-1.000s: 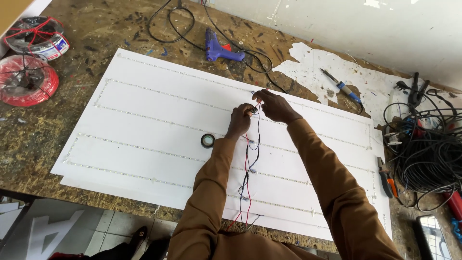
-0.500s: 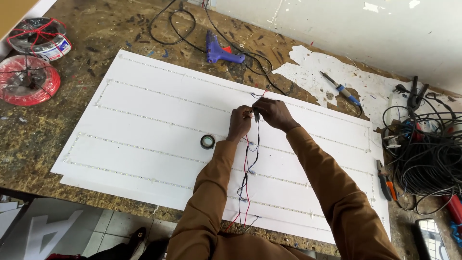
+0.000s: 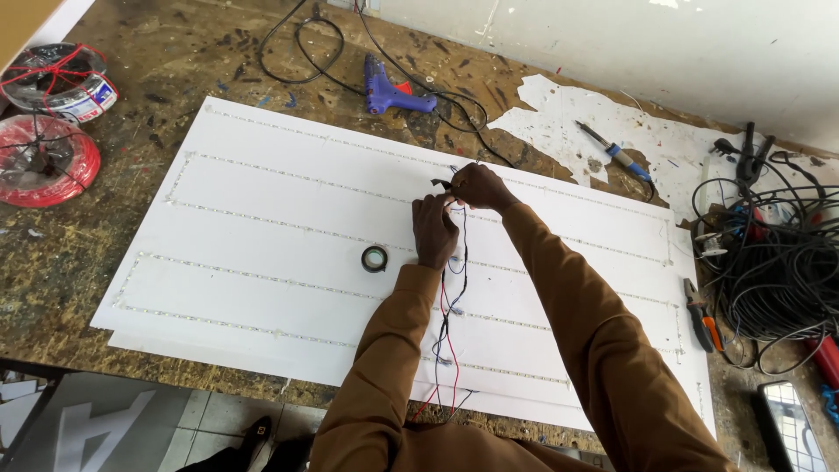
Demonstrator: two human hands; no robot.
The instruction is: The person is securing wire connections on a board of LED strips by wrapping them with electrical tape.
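Wire bundle (image 3: pixel 450 301), thin red and black leads, runs down the middle of the white panel (image 3: pixel 262 218) from the hands to the near table edge, where the loose ends hang over. Top end sits at the joint where both hands meet.

Left hand (image 3: pixel 434 231) pinched closed on the wires just below the joint. Right hand (image 3: pixel 479 185) closed on the top end, with a small dark piece (image 3: pixel 440 183) sticking out of the fingers; can't tell whether it's tape or insulation.

Risks, as I read it: the leads cross several LED strip rows (image 3: pixel 288 225) glued to the panel, so a tug on the bundle could lift a strip or stress a joint. Dangling ends could snag on the sleeves.

Black tape roll (image 3: pixel 375 259) lies just beside the left hand on the panel. Purple glue gun (image 3: pixel 393 90) and its cord lie beyond the panel's far edge, soldering iron (image 3: pixel 612 153) far right. Pliers (image 3: pixel 702 313) and a black cable tangle (image 3: pixel 773 262) crowd the right end. Red wire spool (image 3: pixel 39 162) far left. Nothing blocks the hands.
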